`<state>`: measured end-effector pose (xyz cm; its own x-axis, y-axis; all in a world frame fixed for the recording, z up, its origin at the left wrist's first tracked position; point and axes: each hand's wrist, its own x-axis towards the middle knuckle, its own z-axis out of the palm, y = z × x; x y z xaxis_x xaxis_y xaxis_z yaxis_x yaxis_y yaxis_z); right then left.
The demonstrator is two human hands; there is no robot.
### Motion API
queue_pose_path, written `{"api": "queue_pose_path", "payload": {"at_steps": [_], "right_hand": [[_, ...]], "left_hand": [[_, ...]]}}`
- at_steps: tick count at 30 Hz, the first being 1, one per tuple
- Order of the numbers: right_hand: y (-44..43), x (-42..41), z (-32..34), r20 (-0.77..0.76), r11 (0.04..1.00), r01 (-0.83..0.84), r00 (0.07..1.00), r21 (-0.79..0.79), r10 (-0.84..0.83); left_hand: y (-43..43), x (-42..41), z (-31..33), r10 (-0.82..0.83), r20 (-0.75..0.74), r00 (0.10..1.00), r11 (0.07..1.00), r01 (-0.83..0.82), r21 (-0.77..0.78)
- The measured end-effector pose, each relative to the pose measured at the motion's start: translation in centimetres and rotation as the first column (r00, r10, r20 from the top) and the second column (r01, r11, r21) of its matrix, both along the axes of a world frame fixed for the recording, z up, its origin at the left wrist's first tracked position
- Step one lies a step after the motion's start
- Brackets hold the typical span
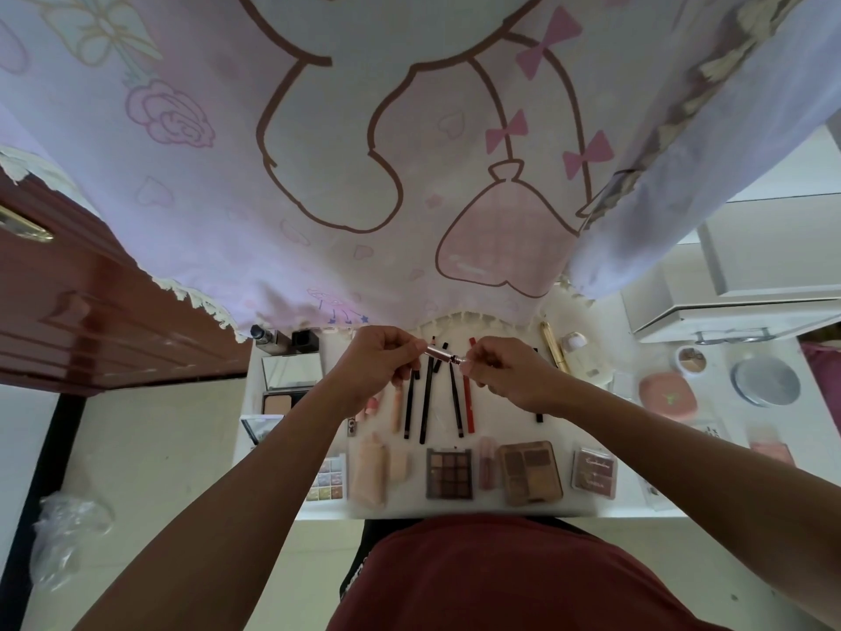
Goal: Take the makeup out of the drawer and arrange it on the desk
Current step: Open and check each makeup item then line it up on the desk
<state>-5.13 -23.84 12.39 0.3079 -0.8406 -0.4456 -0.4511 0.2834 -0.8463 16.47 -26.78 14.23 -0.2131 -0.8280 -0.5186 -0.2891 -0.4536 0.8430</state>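
- The left hand (377,357) and right hand (505,375) are raised over the back of the white worktop (455,510), holding one slim pink tube (443,353) between them.
- The left hand's fingers are curled and pinch the tube's pink end. The right hand pinches the silvery end between thumb and forefinger, with its other fingers folded in.
- The tube lies nearly level, clear of the worktop. It may be a lipstick or a liner; the view is too soft to tell.
- Directly beneath it several black pencils (425,403) lie side by side, with a red pencil (468,403) at the right of the row.
- Nearer the person is a second row: a beige tube (371,471), a nine-pan eyeshadow palette (449,473), a small pink bottle (487,462), a brown palette (530,471) and a smaller dark palette (594,469).
- Well apart to the right are a pink compact (666,396) and a round silver tin (764,380).
- A pink printed cloth (364,129) hangs behind the worktop.
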Motion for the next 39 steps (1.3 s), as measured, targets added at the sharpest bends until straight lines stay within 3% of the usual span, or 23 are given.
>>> {"api": "queue_pose_path", "payload": {"at_steps": [14, 24, 30, 36, 39], "right_hand": [[0.6, -1.2, -1.9, -0.036, 0.997, 0.059, 0.998, -0.043, -0.06], [1.9, -2.6, -4.0, -0.343, 0.986, 0.067, 0.932, -0.154, -0.117], [2.3, -2.6, -6.5, -0.385, 0.987, 0.143, 0.909, -0.078, -0.162], [1.5, -2.2, -8.9, -0.492, 0.977, 0.214, 0.848, -0.018, -0.195], [1.2, -2.2, -9.9, -0.531, 0.969, 0.246, 0.823, 0.011, -0.203]], "left_hand": [[-0.6, -0.1, -0.8, 0.075, -0.003, 0.997, 0.997, -0.075, 0.022], [-2.3, -3.9, -3.6, 0.13, 0.02, 0.991, 0.989, -0.131, 0.067], [-4.6, -7.5, -6.1, -0.014, 0.208, 0.978, 1.0, 0.01, 0.02], [-6.8, -10.7, -8.9, -0.217, 0.402, 0.89, 0.964, 0.261, -0.058], [-7.4, -12.0, -10.2, -0.28, 0.422, 0.862, 0.939, 0.337, -0.066]]}}
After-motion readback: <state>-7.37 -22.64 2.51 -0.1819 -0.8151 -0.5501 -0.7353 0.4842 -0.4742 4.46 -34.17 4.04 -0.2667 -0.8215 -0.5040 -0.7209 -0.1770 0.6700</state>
